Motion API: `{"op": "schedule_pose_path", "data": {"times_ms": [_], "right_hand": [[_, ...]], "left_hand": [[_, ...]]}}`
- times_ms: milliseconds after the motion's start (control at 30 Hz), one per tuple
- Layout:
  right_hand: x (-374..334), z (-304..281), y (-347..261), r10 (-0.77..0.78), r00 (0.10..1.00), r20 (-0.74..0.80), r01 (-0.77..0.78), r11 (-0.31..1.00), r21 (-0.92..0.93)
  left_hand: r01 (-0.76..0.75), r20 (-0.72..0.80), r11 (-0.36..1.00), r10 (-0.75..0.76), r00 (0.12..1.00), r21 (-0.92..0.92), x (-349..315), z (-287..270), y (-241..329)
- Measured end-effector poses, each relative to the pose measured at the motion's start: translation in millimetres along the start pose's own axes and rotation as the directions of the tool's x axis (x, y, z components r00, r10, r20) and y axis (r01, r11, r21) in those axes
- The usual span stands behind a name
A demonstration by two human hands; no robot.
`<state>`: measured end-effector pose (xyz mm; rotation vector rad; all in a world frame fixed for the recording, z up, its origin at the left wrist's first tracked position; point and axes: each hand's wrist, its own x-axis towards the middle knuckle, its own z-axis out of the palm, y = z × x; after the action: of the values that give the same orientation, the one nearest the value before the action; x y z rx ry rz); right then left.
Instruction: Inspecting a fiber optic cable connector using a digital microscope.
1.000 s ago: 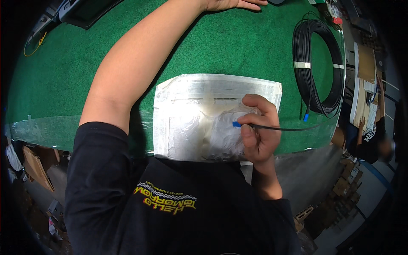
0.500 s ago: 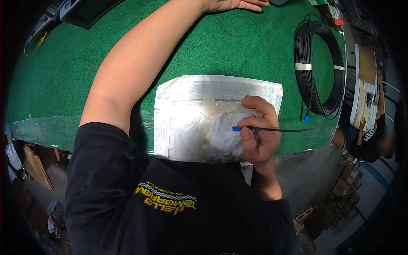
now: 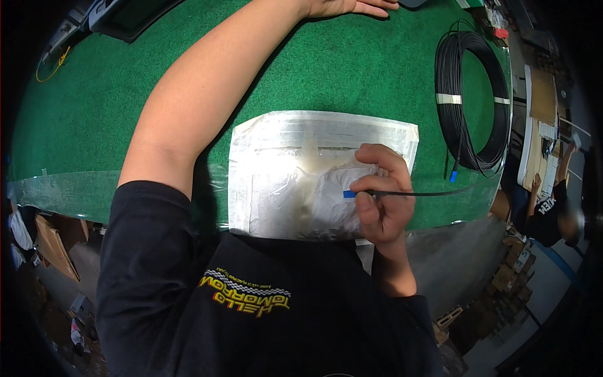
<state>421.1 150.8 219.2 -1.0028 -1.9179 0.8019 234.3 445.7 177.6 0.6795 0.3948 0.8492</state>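
My right hand (image 3: 389,198) pinches a thin black cable (image 3: 418,193) between thumb and fingers, just behind its blue tip (image 3: 348,194). The tip points left, above a white sheet (image 3: 257,135) taped to the green table covering, and the cable trails off to the right. My left arm reaches across to the far edge of the view, where my left hand (image 3: 342,7) lies with its fingers stretched out. Part of that hand is cut off by the frame. Its fingertips are beside a dark object (image 3: 411,3), mostly out of view.
A coil of black cable (image 3: 444,119) with pale tape bands and a blue end (image 3: 453,176) lies on the green table (image 3: 352,69) at right. At far left are a dark case (image 3: 125,19) and a yellow cord (image 3: 61,61). Another person (image 3: 546,223) works at a bench beyond.
The blue tip in my right hand has dipped very slightly toward me. My left arm stays put. At the far right, the other person has shifted and raised an arm.
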Motion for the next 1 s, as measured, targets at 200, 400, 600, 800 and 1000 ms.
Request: {"op": "schedule_pose_path", "data": {"times_ms": [200, 400, 600, 800, 1000], "right_hand": [[0.8, 0.3, 0.4, -0.003, 1.0, 0.011, 0.003, 1.0, -0.006], [0.7, 1.0, 2.2, -0.007, 1.0, 0.022, 0.007, 1.0, -0.016], [0.7, 1.4, 2.5, -0.001, 1.0, 0.025, 0.001, 1.0, -0.023], [1.8, 2.6, 2.7, -0.027, 0.999, 0.02, 0.028, 0.999, -0.022], [1.2, 3.1, 3.6, -0.03, 0.999, 0.015, 0.03, 0.999, -0.012]], "left_hand": [[0.004, 0.01, 1.0, -0.005, 1.0, 0.026, -0.1, -1.1, 1.2], [-0.017, 0.027, 1.0, 0.016, 1.0, 0.021, -2.5, -0.3, 1.2], [-0.004, 0.026, 1.0, 0.003, 1.0, 0.03, -1.2, 0.0, 1.6], [0.0, 0.034, 1.0, -0.001, 0.999, 0.031, 0.2, -1.3, 2.0], [-0.004, 0.037, 1.0, 0.004, 0.999, 0.013, -1.0, -1.6, 1.2]]}}
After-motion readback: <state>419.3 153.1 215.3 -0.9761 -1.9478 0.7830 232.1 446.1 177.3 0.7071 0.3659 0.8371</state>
